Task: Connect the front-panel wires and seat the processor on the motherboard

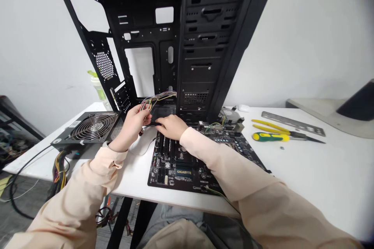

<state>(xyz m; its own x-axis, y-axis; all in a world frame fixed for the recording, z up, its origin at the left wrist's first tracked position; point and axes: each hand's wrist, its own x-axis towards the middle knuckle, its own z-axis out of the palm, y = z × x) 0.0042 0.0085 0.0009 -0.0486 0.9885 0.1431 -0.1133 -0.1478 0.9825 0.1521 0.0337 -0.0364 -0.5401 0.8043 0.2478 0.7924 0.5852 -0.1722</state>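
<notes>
1. The wires [164, 95], thin and multicoloured, are held up in a loose bunch, stretched leftward from the drive-bay side of the case [201, 56].
2. The case, black and metal, is stood upright on the table [304, 183], its near side left open.
3. The motherboard [172, 159], dark and marked "GIGABYTE", is laid flat in front.

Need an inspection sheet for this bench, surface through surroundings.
Surface: white table.
Work items: upright black computer case; circuit board flat before it; thin coloured wires.
Clutter: power supply left; pliers, screwdriver, slotted metal plate right.
Hands: left hand pinching the wires; right hand by the board's case-side edge, grip unclear.
Cables: wires run from case to left hand; power supply's cable bundle reaches table edge.
Surroundings: white wall; bottle beyond case.
</notes>
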